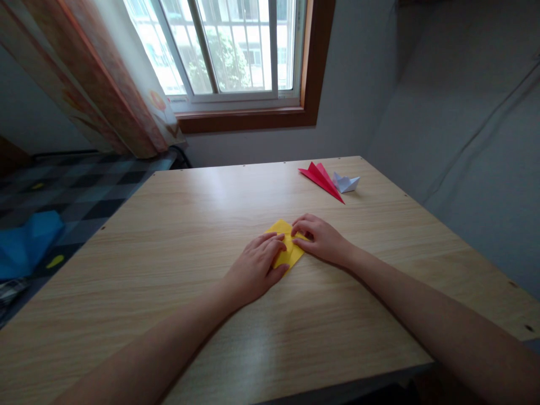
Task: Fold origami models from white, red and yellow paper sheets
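A folded piece of yellow paper [287, 256] lies on the wooden table [181, 242], one corner pointing away from me and one toward me. My left hand [258, 263] rests on its left part, fingers laid out over the paper and thumb apart along the near edge. At the right corner, my right hand [319, 237] has its fingers curled and thumb bent in, pinching the paper there. Both hands cover the side corners, so the folds beneath them are hidden.
Near the table's far right corner lie a red paper plane [321, 181] and a white paper boat [346, 183] beside it. A checkered bed [93, 194] with a blue object [31, 242] stands at left. Beyond are a window [236, 50] and a curtain [97, 73].
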{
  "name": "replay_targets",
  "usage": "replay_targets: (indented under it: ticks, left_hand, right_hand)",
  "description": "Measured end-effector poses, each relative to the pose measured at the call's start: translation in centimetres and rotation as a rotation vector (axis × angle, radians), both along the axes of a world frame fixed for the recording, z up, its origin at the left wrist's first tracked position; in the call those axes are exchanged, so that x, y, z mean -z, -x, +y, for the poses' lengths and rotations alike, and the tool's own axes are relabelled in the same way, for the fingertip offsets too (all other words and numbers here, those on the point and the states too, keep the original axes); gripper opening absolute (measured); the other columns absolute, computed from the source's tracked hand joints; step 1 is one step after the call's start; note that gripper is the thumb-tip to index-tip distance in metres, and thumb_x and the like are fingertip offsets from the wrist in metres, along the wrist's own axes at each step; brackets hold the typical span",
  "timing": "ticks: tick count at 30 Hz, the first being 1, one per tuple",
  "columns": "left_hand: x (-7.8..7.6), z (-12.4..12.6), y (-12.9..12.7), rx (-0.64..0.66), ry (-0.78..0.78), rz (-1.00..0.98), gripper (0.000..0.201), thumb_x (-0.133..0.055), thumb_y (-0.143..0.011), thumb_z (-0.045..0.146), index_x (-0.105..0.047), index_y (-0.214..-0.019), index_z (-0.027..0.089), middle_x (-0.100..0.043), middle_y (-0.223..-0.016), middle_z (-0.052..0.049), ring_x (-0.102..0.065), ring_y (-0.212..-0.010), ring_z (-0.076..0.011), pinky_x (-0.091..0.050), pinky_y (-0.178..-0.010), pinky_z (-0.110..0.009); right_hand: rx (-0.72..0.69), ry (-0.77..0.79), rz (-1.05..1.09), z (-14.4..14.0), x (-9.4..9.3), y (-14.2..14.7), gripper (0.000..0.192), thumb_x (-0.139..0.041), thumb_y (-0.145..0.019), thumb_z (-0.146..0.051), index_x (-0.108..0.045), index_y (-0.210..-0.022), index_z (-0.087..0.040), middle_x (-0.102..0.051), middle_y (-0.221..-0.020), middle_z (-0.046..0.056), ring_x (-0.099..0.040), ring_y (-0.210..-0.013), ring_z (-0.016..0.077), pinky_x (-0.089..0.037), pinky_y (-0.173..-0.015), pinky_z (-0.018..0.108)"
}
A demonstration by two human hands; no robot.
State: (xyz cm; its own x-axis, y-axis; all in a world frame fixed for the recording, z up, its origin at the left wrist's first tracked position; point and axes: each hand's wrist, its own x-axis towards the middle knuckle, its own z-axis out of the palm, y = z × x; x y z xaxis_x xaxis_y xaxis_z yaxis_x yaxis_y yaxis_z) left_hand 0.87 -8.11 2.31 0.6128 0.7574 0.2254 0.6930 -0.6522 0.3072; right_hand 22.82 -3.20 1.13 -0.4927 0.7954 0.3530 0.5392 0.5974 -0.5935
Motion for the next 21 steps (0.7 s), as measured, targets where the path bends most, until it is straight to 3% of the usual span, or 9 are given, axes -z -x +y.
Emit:
replay_targets:
  ticks: [10, 21]
  left_hand:
    - [-0.13, 0.00, 0.07, -0.002, 0.022, -0.017, 0.031, -0.062, -0.090, 0.035, -0.057, -0.114, 0.017, -0.063, -0.129, -0.014, -0.052, -0.128, -0.0278, -0.041, -0.109, -0.047]
    - [-0.01, 0.01, 0.16, 0.005, 0.001, -0.016, 0.035, -0.061, -0.090, 0.036, -0.057, -0.120, 0.018, -0.063, -0.129, -0.013, -0.051, -0.128, -0.0278, -0.041, -0.109, -0.047]
  right_hand:
    - [-0.028, -0.070, -0.104, -0.21, 0.21, 0.17, 0.023, -0.077, -0.076, -0.028, -0.064, -0.093, -0.020, -0.065, -0.108, 0.008, -0.059, -0.103, 0.0244, -0.046, -0.092, 0.040]
    - [0.065, -0.039, -0.037, 0.00, 0.41, 0.30, 0.017, -0.063, -0.080, -0.014, -0.062, -0.096, -0.018, -0.064, -0.091, 0.004, -0.057, -0.078, 0.0173, -0.046, -0.078, 0.032]
